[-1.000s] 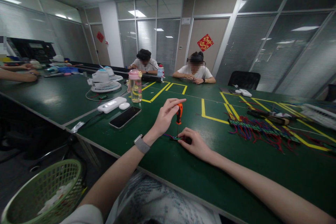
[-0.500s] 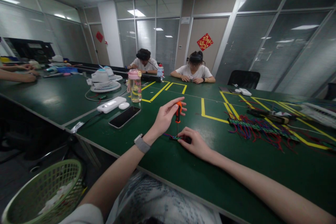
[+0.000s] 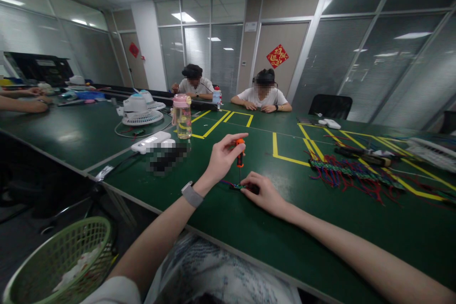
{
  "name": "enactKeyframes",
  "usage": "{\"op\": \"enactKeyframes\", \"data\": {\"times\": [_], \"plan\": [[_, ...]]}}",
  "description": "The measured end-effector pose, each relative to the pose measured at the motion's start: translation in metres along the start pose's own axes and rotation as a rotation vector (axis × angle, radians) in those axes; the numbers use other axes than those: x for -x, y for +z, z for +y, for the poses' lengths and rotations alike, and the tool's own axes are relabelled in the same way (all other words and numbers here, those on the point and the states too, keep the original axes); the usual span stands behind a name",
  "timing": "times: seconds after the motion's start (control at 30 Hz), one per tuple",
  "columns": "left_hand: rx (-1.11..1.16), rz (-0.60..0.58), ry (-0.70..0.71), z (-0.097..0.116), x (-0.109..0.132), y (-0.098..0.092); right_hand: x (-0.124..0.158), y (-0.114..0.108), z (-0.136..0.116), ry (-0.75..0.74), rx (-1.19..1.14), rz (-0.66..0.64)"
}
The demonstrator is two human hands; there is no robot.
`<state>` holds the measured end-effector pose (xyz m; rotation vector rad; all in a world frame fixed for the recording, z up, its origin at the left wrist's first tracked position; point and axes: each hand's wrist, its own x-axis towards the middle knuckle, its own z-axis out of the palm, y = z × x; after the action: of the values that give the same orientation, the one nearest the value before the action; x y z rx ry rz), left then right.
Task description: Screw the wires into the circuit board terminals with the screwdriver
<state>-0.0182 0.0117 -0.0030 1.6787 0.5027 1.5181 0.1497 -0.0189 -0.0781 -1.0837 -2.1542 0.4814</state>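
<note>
You have two hands at work on one screwdriver (image 3: pixel 240 159) and one small circuit board (image 3: pixel 235 186). Your left hand (image 3: pixel 224 154) is closed lightly round the orange-and-black handle, thumb against fingers, with one finger stretched out over the top; the screwdriver stands upright, its tip down at the board. Your right hand (image 3: pixel 262 193) is nearly closed, thumb and curled fingers pinching the board's right end; what lies under those fingers is hidden. The board is on the green table (image 3: pixel 85 128) in front of you, red and blue wires trailing from its left end.

To your right lies one cluster of wired boards (image 3: pixel 352 171), too tangled to count. You have two bottles ahead: a pink-lidded bottle (image 3: pixel 183 115) with pale liquid inside, and farther off a smaller bottle (image 3: pixel 216 96) whose contents you cannot tell. Two white fans (image 3: pixel 141 115) sit left of them. One green basket (image 3: pixel 95 226) stands below the table at your left, holding crumpled white scraps (image 3: pixel 77 267). Two people (image 3: pixel 262 97) sit opposite.
</note>
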Motion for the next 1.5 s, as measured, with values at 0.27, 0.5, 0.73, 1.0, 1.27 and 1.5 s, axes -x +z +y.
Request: {"op": "enactKeyframes", "data": {"times": [0.27,0.5,0.73,1.0,1.27,1.5], "plan": [[0.079,-0.034,-0.034,0.0002,-0.0001,-0.0001,-0.0001,-0.0019,-0.0038,-0.003,0.0,0.0],[0.103,-0.064,-0.011,0.0001,-0.0003,-0.0005,-0.0003,-0.0023,-0.0041,-0.006,0.002,0.006],[-0.031,-0.026,0.053,0.0002,0.0002,-0.0009,-0.0001,-0.0014,-0.0025,-0.008,0.014,0.002],[-0.016,-0.084,0.019,0.0021,0.0016,0.0003,-0.0003,-0.0019,-0.0034,-0.02,0.024,0.007],[0.054,-0.104,-0.012,0.0039,0.0017,0.0013,0.0001,-0.0012,-0.0023,-0.02,0.025,0.012],[-0.038,-0.065,0.054,0.0057,0.0017,0.0011,-0.0002,-0.003,-0.0056,-0.009,0.023,0.004]]}}
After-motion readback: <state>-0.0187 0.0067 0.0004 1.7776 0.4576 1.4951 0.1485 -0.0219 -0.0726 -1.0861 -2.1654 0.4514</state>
